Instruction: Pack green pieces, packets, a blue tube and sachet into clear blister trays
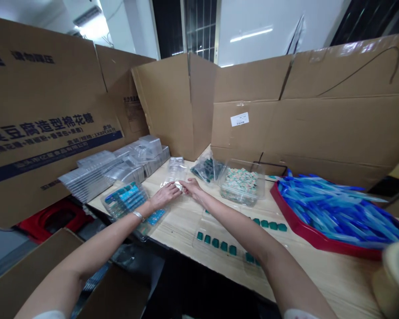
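My left hand [166,196] and my right hand [193,188] meet over the middle of the table. Fingers of both pinch a small, shiny clear plastic piece [178,185], whose exact shape is partly hidden. Just behind it lies more clear plastic packaging [176,166]. Under and beside my left forearm are clear trays [128,199] filled with blue and teal pieces. Below my right forearm, a clear tray [209,249] carries a row of dark green pieces [224,246]. More green pieces [268,224] show past that arm.
Stacked clear plastic boxes [96,170] stand at the left. A bag of dark green pieces [206,168] sits beside a clear tub [241,197] of small pale pieces. At right, a red tray [306,237] holds blue pen-like sticks [332,208]. Cardboard walls [252,141] surround the table.
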`<state>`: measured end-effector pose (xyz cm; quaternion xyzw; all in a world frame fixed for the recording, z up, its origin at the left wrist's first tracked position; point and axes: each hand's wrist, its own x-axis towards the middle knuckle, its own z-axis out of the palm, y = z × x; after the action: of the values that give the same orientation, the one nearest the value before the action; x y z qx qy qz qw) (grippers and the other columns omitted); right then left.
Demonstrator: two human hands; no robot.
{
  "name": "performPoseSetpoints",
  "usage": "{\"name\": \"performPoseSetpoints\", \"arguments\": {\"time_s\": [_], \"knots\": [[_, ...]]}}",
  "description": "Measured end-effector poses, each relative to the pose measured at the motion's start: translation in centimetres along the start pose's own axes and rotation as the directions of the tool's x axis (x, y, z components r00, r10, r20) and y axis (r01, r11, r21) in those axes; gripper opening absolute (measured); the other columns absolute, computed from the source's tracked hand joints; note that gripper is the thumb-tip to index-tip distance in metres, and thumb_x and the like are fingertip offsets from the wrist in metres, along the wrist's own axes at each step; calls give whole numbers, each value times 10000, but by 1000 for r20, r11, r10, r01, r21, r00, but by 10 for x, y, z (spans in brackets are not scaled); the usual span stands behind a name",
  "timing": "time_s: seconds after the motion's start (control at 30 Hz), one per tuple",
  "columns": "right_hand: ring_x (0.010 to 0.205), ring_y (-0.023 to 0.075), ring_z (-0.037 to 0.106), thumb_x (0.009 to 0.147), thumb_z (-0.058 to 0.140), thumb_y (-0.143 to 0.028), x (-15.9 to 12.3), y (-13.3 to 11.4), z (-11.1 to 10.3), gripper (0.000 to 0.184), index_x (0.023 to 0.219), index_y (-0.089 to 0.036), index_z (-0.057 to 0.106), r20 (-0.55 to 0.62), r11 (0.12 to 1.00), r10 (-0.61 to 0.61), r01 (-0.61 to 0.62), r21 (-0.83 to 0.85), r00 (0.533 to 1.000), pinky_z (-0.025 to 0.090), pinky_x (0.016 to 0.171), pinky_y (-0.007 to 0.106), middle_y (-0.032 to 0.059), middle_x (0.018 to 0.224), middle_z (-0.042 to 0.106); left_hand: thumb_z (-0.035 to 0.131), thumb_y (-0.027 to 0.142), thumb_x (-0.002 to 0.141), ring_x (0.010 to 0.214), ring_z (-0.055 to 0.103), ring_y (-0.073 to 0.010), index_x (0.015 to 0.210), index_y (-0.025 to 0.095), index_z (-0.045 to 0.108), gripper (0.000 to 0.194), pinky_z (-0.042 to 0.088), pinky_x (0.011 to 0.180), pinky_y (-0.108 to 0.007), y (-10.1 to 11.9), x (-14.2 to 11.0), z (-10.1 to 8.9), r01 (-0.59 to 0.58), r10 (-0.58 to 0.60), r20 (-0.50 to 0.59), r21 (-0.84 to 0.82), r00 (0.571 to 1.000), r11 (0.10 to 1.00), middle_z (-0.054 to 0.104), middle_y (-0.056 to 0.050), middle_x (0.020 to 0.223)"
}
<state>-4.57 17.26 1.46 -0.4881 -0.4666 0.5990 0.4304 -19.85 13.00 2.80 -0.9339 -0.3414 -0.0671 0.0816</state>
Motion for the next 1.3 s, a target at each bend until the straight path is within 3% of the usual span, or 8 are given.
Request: {"name": "performPoseSetpoints", "arguments": {"time_s": [0.17,0.27,0.33,0.47,0.7,0.83,1.0,1.3], "knots": [[419,45,442,754,632,-292,-6,-10,-10,212,675,-156,490,53,990,-71,64,124,996,348,407,159,-64,511,501,413,131,875,1273,384,-234,1257,198,466,392,211,1092,-492,9,-15,-4,144,-177,-278,-134,944,980,502,-129,1302],[487,53,499,719,661,-385,-28,-18,-25,279,718,-165,489,54,967,-132,117,225,990,414,470,176,-48,614,543,561,274,824,1274,390,-278,1333,194,341,561,323,1034,-495,29,-10,-4,318,-661,-495,-608,564,727,398,-183,1375],[518,62,521,667,702,-434,-50,-18,-33,345,730,-168,493,76,935,-167,134,327,983,435,499,190,-39,646,554,619,359,784,1202,480,-273,1337,223,305,651,425,952,-469,48,1,-5,153,-877,-251,-929,409,338,401,-181,1366],[558,80,557,615,748,-445,-99,-11,-54,409,816,-164,529,119,907,-193,131,400,974,470,540,217,-16,716,583,637,335,782,984,633,-205,1138,209,493,405,508,863,-391,81,33,-14,-245,-778,83,-924,623,-295,611,-100,1119],[574,111,592,698,662,-320,-126,-32,-187,364,1014,-166,568,-174,917,-357,309,-250,918,485,513,251,41,912,614,582,198,806,630,667,-137,925,139,602,134,535,549,-213,85,95,-10,-261,-635,346,-700,691,-665,658,-29,730],[692,157,615,783,531,-215,-101,-52,-260,192,920,-135,638,-207,640,-542,240,-730,814,484,660,282,61,835,667,576,224,811,554,633,-108,894,157,580,106,514,524,-208,83,137,-2,-308,-673,342,-693,656,-652,637,1,677],[914,176,591,818,477,-128,-51,-62,-291,215,898,-153,676,-15,87,-477,30,-996,879,419,815,263,82,963,692,617,252,778,618,663,-150,915,184,553,167,538,608,-279,79,157,12,-379,-749,262,-733,609,-565,648,6,700],[881,199,574,758,503,-17,34,-71,-302,229,717,-132,697,35,-138,-269,-3,-990,962,395,784,259,127,845,701,636,231,765,623,668,-149,962,204,601,202,557,554,-259,72,136,32,-366,-746,280,-735,604,-572,683,-5,756]]}}
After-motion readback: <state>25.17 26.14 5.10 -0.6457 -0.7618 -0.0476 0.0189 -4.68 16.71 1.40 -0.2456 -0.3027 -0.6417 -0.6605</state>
